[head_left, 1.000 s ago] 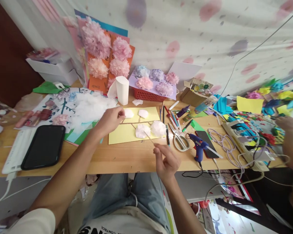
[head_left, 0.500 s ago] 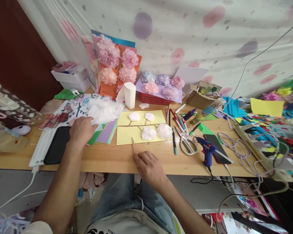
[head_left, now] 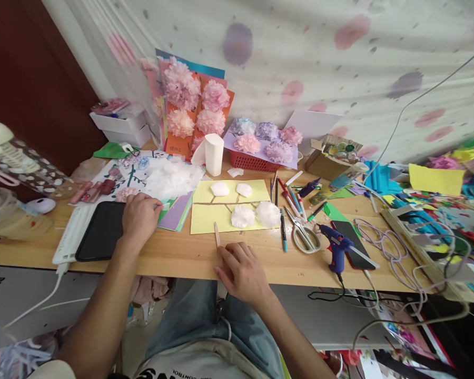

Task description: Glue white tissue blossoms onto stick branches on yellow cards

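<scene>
My left hand [head_left: 139, 215] is at the left beside the black phone [head_left: 100, 231], over the edge of the coloured paper sheets [head_left: 177, 213]. Its thumb and fingers close at a small pale thing I cannot make out. In front of me, my right hand [head_left: 243, 271] rests near the table edge, its fingers curled on a thin wooden stick [head_left: 217, 233] that points away from me. Just beyond lies the yellow sheet [head_left: 205, 218], with brown branch lines, two flat white patches [head_left: 220, 188] and two fluffy cotton puffs [head_left: 243, 216].
Loose cotton [head_left: 174, 176] lies behind my left hand. Scissors [head_left: 304, 234], pens [head_left: 283, 231] and a blue glue gun [head_left: 335, 247] with cords lie to the right. A white roll [head_left: 214, 154], a red basket [head_left: 255, 160] and paper-flower cards [head_left: 199, 113] stand at the back.
My left hand has drawn slightly toward me and right, away from the loose cotton, with its fingers closing. My right hand stays on the stick. The view has shifted slightly.
</scene>
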{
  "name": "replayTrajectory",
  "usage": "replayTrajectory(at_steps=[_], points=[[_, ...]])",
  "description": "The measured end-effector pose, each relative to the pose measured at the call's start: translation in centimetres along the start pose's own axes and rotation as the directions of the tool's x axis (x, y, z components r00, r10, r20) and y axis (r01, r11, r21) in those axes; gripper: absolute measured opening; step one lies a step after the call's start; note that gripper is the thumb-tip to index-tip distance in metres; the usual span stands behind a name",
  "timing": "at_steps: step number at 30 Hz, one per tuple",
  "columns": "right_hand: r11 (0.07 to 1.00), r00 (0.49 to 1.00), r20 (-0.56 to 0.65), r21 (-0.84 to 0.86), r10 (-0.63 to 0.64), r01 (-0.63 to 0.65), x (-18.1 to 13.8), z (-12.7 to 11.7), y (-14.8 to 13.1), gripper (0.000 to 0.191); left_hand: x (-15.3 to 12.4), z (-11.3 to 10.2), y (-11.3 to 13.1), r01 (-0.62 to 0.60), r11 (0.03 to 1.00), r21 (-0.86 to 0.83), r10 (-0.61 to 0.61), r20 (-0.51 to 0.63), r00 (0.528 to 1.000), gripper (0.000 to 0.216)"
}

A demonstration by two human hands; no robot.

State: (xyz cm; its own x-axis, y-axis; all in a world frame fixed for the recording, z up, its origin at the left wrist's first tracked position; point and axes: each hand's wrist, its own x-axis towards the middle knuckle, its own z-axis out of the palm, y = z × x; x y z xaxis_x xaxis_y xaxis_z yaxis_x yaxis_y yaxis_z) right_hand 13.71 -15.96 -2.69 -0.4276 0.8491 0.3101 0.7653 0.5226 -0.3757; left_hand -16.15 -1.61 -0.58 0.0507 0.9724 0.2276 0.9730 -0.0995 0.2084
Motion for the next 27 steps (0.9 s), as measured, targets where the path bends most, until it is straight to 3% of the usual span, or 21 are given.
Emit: replayTrajectory(at_steps=[4, 7, 10, 12, 15, 17, 21, 27], points=[[0.998, 0.998, -0.061, 0.068, 0.016, -0.012, -0.2, 0.1, 0.2, 0.038, 0.4, -1.2, 1.1, 0.007, 0.992, -0.125, -0.022, -0.117, 0.993, 0.027], [0.979, 0.977, -0.202, 0.204, 0.066, -0.024, -0.2, -0.1, 0.2, 0.034, -0.3, -2.7, 4.1, -0.009, 0.917, -0.398, -0.069, -0.180, 0.981, 0.025], [0.883, 0.899, -0.332, 0.456, 0.285, -0.112, 0.2, -0.8, -0.2, 0.030, -2.3, -3.4, 8.7, 0.020, 0.645, -0.764, -0.034, -0.003, 0.999, 0.022], [0.724, 0.824, -0.308, 0.669, 0.476, -0.168, 0.5, -1.4, -0.6, 0.028, -3.9, -3.0, 11.8, 0.130, 0.430, -0.894, 0.071, 0.177, 0.982, 0.025], [0.452, 0.725, -0.177, 0.869, 0.665, -0.203, 1.0, -2.2, -1.0, 0.029, -5.7, -1.7, 15.1, 0.286, 0.222, -0.932, 0.187, 0.329, 0.926, 0.028], [0.356, 0.678, -0.120, 0.908, 0.725, -0.219, 1.2, -2.6, -1.1, 0.028, -6.5, -1.0, 16.3, 0.369, 0.143, -0.918, 0.219, 0.393, 0.893, 0.031], [0.298, 0.646, -0.073, 0.922, 0.760, -0.247, 1.3, -2.7, -0.9, 0.027, -7.0, -0.3, 16.9, 0.473, 0.046, -0.880, 0.247, 0.469, 0.848, 0.035], [0.226, 0.601, -0.029, 0.940, 0.799, -0.254, 1.3, -2.2, -0.4, 0.025, -7.0, 0.7, 16.6, 0.457, 0.064, -0.887, 0.241, 0.458, 0.856, 0.038]])
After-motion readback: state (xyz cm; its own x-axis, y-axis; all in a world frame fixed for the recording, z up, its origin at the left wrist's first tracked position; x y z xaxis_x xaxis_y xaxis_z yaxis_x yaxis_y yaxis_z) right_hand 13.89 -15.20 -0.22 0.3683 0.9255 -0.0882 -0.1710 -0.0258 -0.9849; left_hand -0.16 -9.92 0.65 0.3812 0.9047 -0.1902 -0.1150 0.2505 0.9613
